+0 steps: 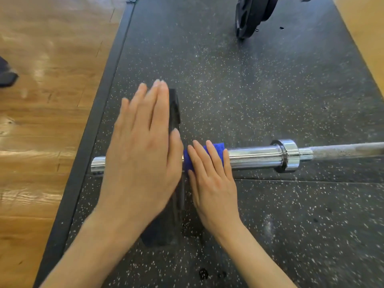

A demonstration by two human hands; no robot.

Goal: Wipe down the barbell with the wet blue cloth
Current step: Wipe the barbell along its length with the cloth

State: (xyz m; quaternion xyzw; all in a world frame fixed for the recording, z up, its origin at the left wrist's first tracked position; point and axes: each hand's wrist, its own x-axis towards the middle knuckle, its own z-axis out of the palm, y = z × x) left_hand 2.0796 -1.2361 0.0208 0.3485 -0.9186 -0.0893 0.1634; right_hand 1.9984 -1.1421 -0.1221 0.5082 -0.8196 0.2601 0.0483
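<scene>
Two bare forearms are reaching in from the near edge, and the right hand (pixel 212 177) is pressing a blue cloth (pixel 204 155) over the chrome sleeve of a barbell (pixel 255 157), fingers curling across the fabric and closing it against the metal. Just to that grip's left, the left hand (pixel 143 146) is lying flat and open, fingers straight, palm resting against the side of a black weight plate (pixel 174 109) standing on edge on the sleeve. Beyond the left hand, the sleeve's bare end is poking out. To the right of the cloth, the sleeve is running to a shiny collar (pixel 287 155), then the thinner grey shaft is leaving the view. Everything is sitting on a speckled black rubber mat (pixel 249 90); more black plates (pixel 249 15) are standing far beyond the grip, and wooden flooring (pixel 52 100) is lying off to the left.
</scene>
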